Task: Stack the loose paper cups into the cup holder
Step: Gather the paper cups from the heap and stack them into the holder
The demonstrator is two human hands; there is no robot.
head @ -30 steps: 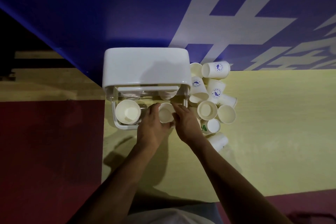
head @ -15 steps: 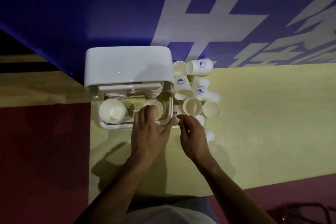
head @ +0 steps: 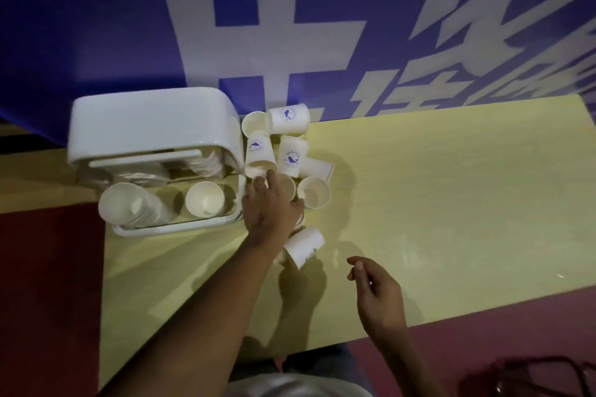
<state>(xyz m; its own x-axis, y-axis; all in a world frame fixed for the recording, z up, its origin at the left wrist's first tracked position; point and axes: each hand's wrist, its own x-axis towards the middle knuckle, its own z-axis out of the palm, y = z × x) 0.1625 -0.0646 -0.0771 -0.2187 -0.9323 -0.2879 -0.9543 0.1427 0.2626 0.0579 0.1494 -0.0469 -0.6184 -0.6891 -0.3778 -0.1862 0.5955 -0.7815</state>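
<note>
left hand (head: 271,206) lies spread over the loose paper cups (head: 292,158) just right of the cup holder (head: 151,126); whether it grips one cannot be told. right hand (head: 377,287), loosely curled, holds nothing, well right of the holder. cups bear a round blue logo, lettering too small to read. holder is glossy white plastic, rounded, nested cups (head: 125,208) in its front wells, on a pale yellow surface (head: 451,203).

It looks like a drinks corner in an event hall or public venue: a blue wall (head: 96,26) printed with huge white characters (head: 235,42), a pale-yellow counter (head: 451,203) against it, a dark red floor (head: 48,300), and a white cup holder (head: 151,119) beside logo-printed paper cups (head: 292,155).
</note>
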